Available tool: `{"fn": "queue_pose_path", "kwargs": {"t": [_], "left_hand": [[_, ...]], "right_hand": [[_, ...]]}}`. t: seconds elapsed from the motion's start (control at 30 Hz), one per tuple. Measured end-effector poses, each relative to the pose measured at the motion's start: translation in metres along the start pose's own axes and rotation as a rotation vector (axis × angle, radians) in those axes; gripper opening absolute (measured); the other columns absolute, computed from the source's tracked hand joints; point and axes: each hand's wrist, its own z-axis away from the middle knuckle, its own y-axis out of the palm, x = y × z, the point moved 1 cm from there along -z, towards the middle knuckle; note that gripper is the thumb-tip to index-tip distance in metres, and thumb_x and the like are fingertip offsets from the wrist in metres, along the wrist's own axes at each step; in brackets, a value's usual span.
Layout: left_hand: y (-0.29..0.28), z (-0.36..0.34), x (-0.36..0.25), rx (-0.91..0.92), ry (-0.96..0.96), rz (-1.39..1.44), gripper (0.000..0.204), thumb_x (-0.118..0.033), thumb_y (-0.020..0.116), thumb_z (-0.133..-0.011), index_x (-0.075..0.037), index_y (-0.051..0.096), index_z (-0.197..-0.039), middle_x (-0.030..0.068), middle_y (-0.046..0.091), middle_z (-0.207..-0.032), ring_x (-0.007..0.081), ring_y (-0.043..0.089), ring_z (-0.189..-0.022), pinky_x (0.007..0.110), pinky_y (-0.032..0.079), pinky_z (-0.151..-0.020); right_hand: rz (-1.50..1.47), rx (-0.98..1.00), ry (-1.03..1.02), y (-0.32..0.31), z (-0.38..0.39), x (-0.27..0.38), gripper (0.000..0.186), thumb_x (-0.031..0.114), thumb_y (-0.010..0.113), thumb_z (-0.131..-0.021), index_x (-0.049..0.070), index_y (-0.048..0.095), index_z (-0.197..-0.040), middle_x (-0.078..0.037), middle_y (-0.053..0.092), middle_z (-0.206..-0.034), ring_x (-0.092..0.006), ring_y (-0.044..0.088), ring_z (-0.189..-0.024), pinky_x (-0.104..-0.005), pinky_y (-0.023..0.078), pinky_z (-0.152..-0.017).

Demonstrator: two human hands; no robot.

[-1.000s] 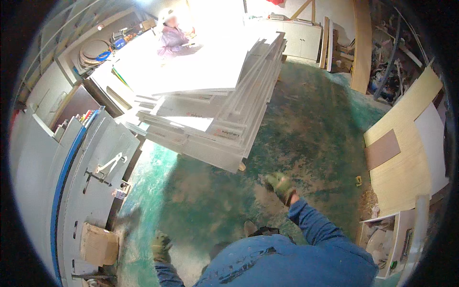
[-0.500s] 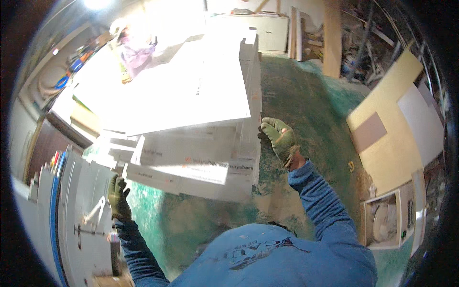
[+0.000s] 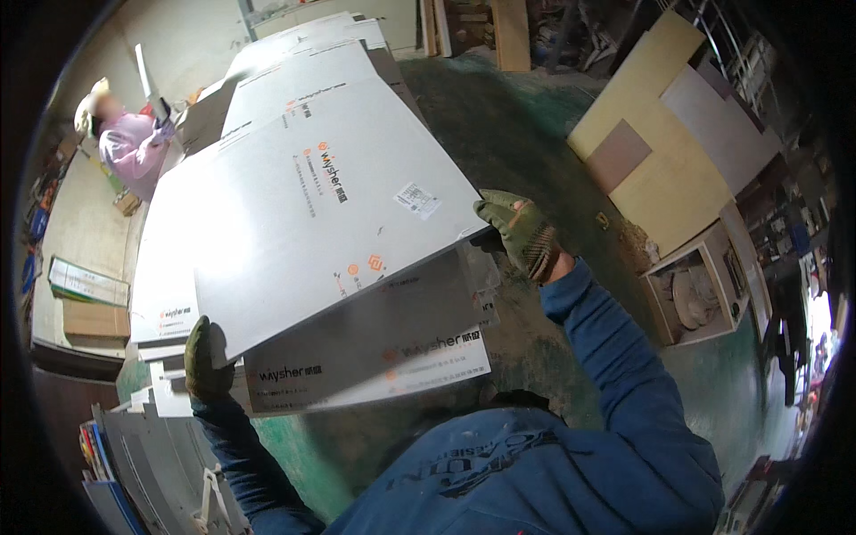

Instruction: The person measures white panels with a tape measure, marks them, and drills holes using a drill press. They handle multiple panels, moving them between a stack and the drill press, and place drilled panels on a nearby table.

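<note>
A large white film-covered panel [image 3: 357, 241] with printed marks and a paper label lies on top, its near edge lifted and tilted. At its near left corner, my left hand [image 3: 210, 364] is closed, with the thumb over the top face. My right hand [image 3: 519, 234], in a green work glove like the left, grips the near right corner. Beneath, more white panels [image 3: 428, 357] lie stacked out of line with one another. The fingers under the lifted panel are hidden.
Across the stack at the left stands a co-worker in pink [image 3: 134, 152]. Yellowish boards [image 3: 660, 116] lean at the right, beside a white open box [image 3: 695, 299]. Grey upright boards [image 3: 147, 455] stand at the lower left. Green worn floor [image 3: 481, 116] runs along the stack's right side.
Both hands have closed on the top panel's near corners; earlier they were apart from it. The whole view has shifted, and the bright glare over the panels has faded.
</note>
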Motion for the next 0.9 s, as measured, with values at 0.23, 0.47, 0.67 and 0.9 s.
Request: {"fn": "queue_pose_path", "kwargs": {"t": [0.23,0.47,0.67,0.9], "left_hand": [[0.018,-0.005,0.006,-0.105,0.078,0.197,0.063,-0.003,0.081,-0.081,0.001,0.056,-0.139,0.0216,0.061,-0.138,0.0384,0.061,-0.126,0.044,0.053,-0.103],[-0.013,0.006,-0.042,-0.085,0.058,0.047,0.062,-0.008,0.079,-0.085,-0.004,0.055,-0.142,0.0242,0.059,-0.138,0.0398,0.061,-0.122,0.045,0.054,-0.097],[-0.021,0.048,-0.064,0.019,-0.077,0.372,0.050,0.005,0.061,-0.093,-0.001,0.054,-0.142,0.0271,0.059,-0.135,0.0348,0.066,-0.114,0.037,0.056,-0.088],[-0.006,0.076,0.001,-0.090,-0.452,0.600,0.042,-0.015,0.052,-0.106,0.006,0.053,-0.142,0.0211,0.055,-0.145,0.0281,0.060,-0.125,0.040,0.051,-0.104]], "right_hand": [[0.040,-0.062,-0.160,0.003,-0.007,-0.020,0.037,0.009,0.064,-0.097,-0.005,0.064,-0.132,-0.015,0.069,-0.130,-0.0192,0.066,-0.115,-0.0302,0.052,-0.103],[-0.022,-0.047,-0.212,-0.028,0.013,-0.044,0.034,0.006,0.063,-0.095,-0.006,0.067,-0.128,-0.015,0.070,-0.131,-0.0173,0.068,-0.112,-0.0281,0.053,-0.101],[-0.194,-0.125,-0.132,-0.016,0.037,-0.016,0.030,0.008,0.065,-0.095,0.000,0.071,-0.124,-0.014,0.072,-0.127,-0.0198,0.070,-0.109,-0.0307,0.053,-0.101],[0.492,-0.207,-0.500,-0.023,0.032,-0.055,0.029,0.010,0.061,-0.098,0.002,0.071,-0.124,-0.013,0.072,-0.127,-0.0228,0.070,-0.112,-0.0369,0.054,-0.098]]}}
